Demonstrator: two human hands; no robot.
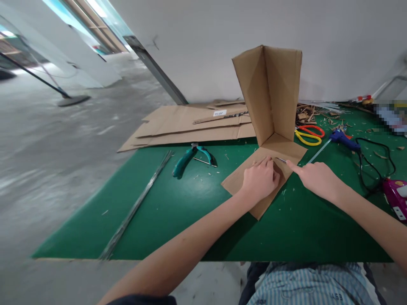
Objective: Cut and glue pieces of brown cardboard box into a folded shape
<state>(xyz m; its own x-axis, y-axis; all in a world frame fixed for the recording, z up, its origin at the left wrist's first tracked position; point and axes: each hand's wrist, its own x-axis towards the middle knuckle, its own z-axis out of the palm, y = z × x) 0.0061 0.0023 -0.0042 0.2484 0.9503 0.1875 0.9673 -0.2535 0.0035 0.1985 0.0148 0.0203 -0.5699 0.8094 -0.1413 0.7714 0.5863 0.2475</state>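
Observation:
A folded brown cardboard piece [270,93] stands on the green table [178,212], two panels upright and a flap lying flat toward me. My left hand [260,180] presses on that flat flap, fingers curled down against it. My right hand [314,178] is beside it on the right, fingers closed round a thin metal tool [281,160] whose tip touches the flap near my left fingertips. What kind of tool it is I cannot make out.
Teal pliers [192,157] and a long thin metal rod [140,199] lie to the left. Flat cardboard sheets [190,125] lie at the back. Yellow and orange scissors [309,134], a blue glue gun [345,140], black cable [372,163], a pink tool [397,197] and scraps are on the right.

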